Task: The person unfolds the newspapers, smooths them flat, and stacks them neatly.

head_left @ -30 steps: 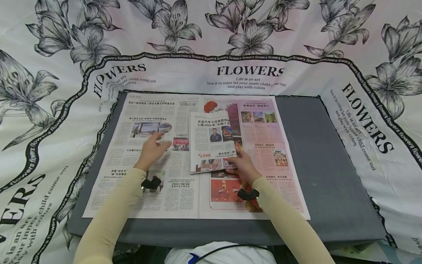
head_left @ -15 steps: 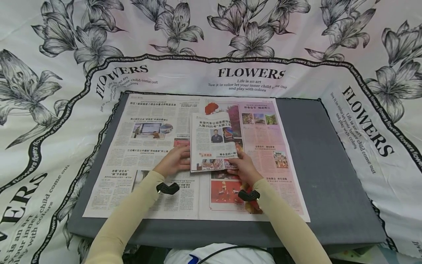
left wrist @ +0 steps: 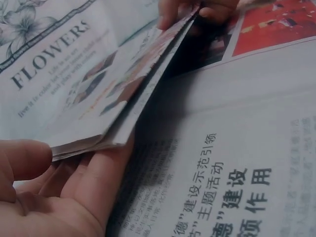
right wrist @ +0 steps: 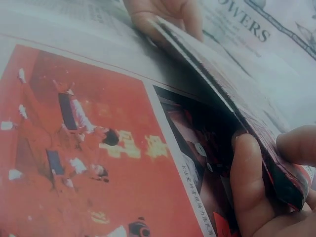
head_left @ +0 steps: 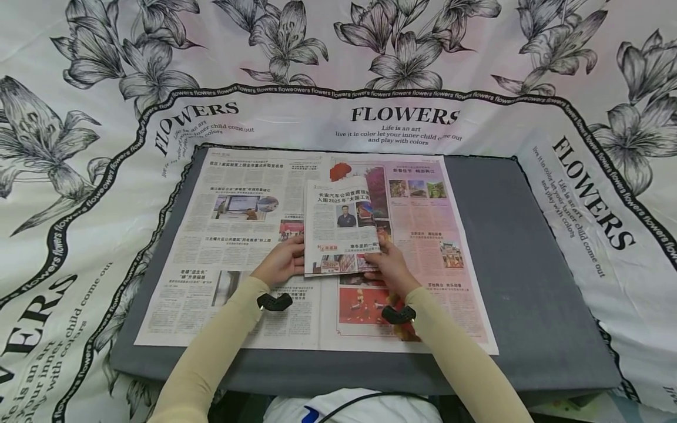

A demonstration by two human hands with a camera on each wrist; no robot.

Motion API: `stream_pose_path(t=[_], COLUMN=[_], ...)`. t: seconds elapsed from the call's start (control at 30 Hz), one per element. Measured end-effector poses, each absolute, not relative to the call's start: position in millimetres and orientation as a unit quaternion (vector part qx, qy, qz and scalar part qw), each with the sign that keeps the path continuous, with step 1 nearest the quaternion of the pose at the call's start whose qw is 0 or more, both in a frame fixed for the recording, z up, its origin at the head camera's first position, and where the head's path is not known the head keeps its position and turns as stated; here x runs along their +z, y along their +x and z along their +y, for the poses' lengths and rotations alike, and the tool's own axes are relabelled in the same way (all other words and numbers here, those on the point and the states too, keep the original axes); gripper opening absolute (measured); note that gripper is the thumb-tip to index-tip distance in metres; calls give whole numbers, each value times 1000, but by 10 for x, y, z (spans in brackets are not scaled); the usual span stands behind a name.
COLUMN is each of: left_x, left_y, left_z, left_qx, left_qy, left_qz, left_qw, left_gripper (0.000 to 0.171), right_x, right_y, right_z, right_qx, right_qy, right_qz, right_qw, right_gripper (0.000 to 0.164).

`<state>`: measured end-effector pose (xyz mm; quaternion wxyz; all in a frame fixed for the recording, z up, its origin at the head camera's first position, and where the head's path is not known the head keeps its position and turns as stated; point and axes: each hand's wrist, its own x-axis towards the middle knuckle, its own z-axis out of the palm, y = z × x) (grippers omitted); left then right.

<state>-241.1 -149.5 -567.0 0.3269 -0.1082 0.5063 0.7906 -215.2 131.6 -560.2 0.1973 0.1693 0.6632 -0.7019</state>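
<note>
A folded newspaper (head_left: 344, 232) is held raised over a spread newspaper sheet (head_left: 238, 229). My left hand (head_left: 280, 260) grips its left edge near the lower corner; in the left wrist view the thumb (left wrist: 24, 159) lies at the top face and the fingers (left wrist: 96, 180) are beneath. On the opposite edge my right hand (head_left: 394, 267) pinches the lower right corner, the right wrist view showing the folded layers (right wrist: 237, 113) between thumb and fingers. Seen edge-on, the folded newspaper has several layers, slightly parted at the left corner.
The spread sheet lies flat on a grey tabletop (head_left: 518, 264), with bare tabletop showing to its right. A white cloth printed with flowers (head_left: 402, 132) surrounds the tabletop on the far side and both flanks. Black bands (head_left: 399, 313) sit on both wrists.
My left hand has come from over the left page, right and slightly down, to the folded newspaper's left edge and now grips it. The right hand has kept its hold in place.
</note>
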Motion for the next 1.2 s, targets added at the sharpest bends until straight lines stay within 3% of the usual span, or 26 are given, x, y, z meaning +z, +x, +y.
stream_pose_path(t=[0.37,0.6,0.97,1.2], left_x=[-5657,-5662,-5674,-5675], left_y=[-2379,-2394,-2382,-2376], left_z=[-1491,-1499,-1505,-1501], left_qx=[779,777,784,780], left_qy=[-101,-104,-71,-78], left_qz=[532,540,540,546], left_qw=[316,306,299,297], left_gripper=[54,55,56,59], right_x=[-5352,-5135,-5073,-5147], right_y=[-2172,-2270,-2287,-2163], right_z=[1508,1625,911,566], right_qx=[-560,-395,-241,-190], right_qy=[86,10,-263,-378], right_qz=[792,908,929,903], right_qw=[227,138,101,73], right_gripper=[73,64,62,58])
